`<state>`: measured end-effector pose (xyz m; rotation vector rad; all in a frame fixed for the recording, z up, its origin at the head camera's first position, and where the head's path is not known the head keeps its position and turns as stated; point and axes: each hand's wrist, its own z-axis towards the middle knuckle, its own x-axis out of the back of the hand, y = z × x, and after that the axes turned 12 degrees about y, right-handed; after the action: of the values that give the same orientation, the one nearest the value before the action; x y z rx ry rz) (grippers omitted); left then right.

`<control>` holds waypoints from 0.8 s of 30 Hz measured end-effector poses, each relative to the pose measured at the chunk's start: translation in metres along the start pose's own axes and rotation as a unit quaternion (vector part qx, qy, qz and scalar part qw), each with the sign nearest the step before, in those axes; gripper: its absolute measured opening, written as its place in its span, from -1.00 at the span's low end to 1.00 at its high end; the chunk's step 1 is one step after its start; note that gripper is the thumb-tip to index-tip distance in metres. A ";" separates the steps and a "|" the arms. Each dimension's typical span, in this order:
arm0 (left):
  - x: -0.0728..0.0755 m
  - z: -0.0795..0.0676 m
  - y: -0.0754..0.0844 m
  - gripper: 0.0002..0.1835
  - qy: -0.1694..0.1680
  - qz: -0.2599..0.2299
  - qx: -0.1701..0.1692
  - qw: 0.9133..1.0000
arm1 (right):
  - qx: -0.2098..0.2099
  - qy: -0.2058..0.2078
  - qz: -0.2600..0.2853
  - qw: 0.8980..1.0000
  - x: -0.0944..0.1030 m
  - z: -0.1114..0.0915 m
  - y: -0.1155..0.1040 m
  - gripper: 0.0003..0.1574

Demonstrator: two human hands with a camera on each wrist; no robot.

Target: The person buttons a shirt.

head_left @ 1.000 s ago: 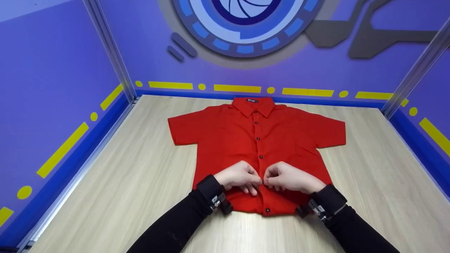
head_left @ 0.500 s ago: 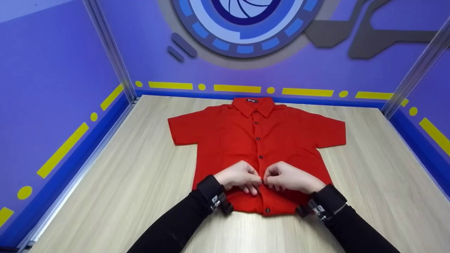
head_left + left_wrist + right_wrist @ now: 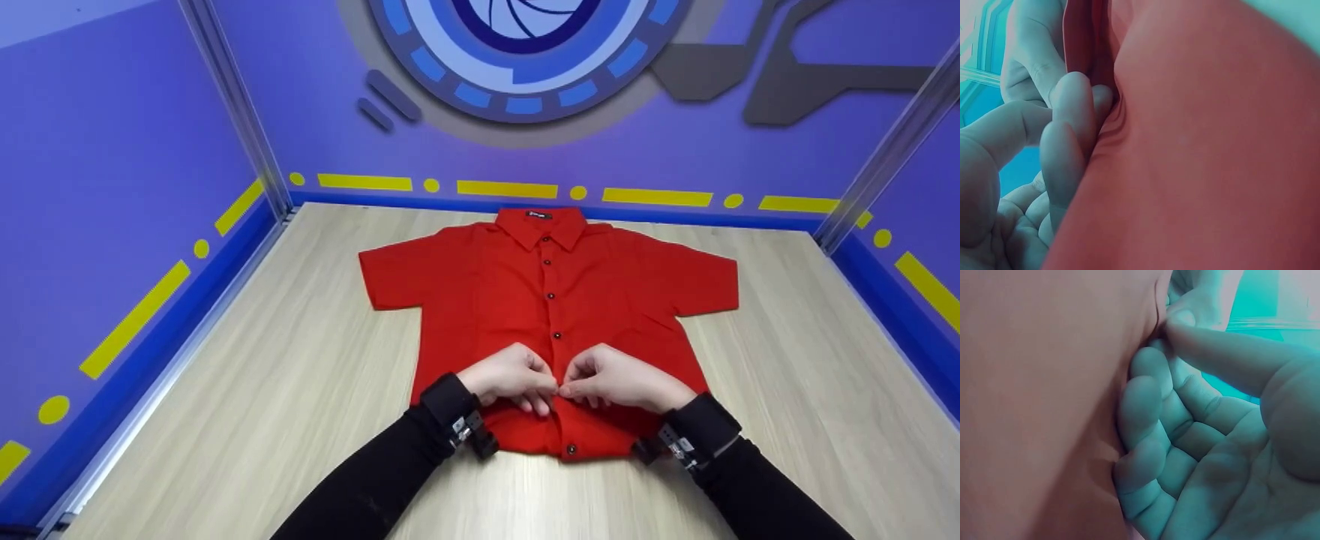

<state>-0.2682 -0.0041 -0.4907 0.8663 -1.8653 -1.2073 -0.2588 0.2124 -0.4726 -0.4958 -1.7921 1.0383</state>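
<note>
A red short-sleeved shirt (image 3: 495,300) lies flat, front up, its collar towards the back wall. Dark buttons run down its front placket. At the lower placket my left hand (image 3: 514,375) pinches the shirt's edge between thumb and fingers. Facing it, almost fingertip to fingertip, my right hand (image 3: 622,380) pinches the same spot. The button there is hidden by the fingertips. Below both hands, a button (image 3: 571,449) shows near the hem. Close up in the left wrist view, the red cloth (image 3: 1202,129) puckers at the fingertips; the right wrist view has cloth (image 3: 1044,382) beside curled fingers.
The shirt rests on a light wood-grain table (image 3: 262,360). Blue-purple panels with yellow marks stand around it, the back wall (image 3: 315,97) just beyond the collar. Bare tabletop extends on both sides of the shirt. Black wrist straps (image 3: 701,427) hold the small cameras.
Both hands stay at the same placket spot. The right thumb and fingertips have shifted slightly left, and the dark button seen between the hands is now covered.
</note>
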 end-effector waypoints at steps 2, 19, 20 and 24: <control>0.000 0.000 0.000 -0.88 -0.001 -0.001 0.000 1.000 | -0.003 0.001 -0.001 1.000 0.000 0.000 0.000 -0.74; 0.000 0.000 0.000 -0.88 -0.007 -0.003 -0.002 1.000 | -0.019 0.004 0.006 1.000 -0.001 -0.001 -0.001 -0.88; 0.000 0.000 -0.001 -0.88 -0.007 -0.004 -0.001 1.000 | -0.020 0.004 0.007 1.000 -0.001 -0.001 -0.001 -0.88; 0.000 0.001 -0.001 -0.88 -0.011 -0.007 0.000 1.000 | -0.019 0.000 0.008 1.000 -0.001 -0.001 -0.001 -0.88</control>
<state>-0.2687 -0.0044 -0.4919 0.8704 -1.8790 -1.2293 -0.2572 0.2121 -0.4721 -0.5348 -1.8135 1.0157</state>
